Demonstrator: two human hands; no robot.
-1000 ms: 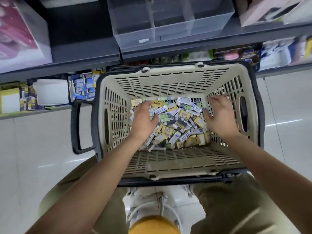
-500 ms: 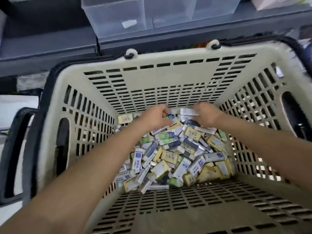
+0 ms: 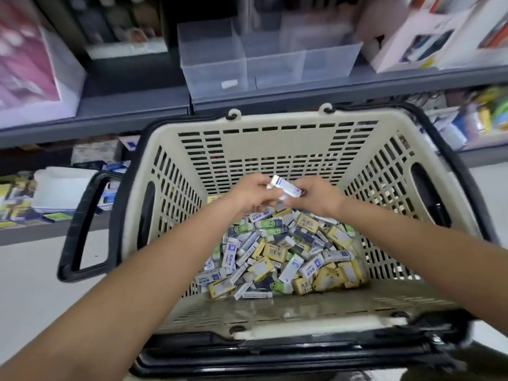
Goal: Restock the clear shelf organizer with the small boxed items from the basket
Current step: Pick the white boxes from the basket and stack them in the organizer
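A beige slotted basket [image 3: 275, 138] with black handles sits in front of me, with a heap of small boxed items [image 3: 286, 251] in white, blue, yellow and green on its floor. My left hand [image 3: 254, 192] and my right hand [image 3: 316, 196] meet above the far end of the heap. Both pinch the same small white and blue box [image 3: 286, 187], which is lifted clear of the pile. The clear shelf organizer [image 3: 264, 56] stands on the grey shelf just beyond the basket; its compartments look bare apart from a small white label.
A grey shelf edge [image 3: 275, 97] runs above the basket's far rim. Pink and white boxes [image 3: 35, 72] stand at the left, white packaged goods [image 3: 428, 37] at the right. A lower shelf [image 3: 49, 193] at left holds assorted stationery. Pale floor shows on both sides.
Both hands have risen from the pile and come together, now holding one white and blue box between them. The view has tilted up, bringing the organizer into sight.
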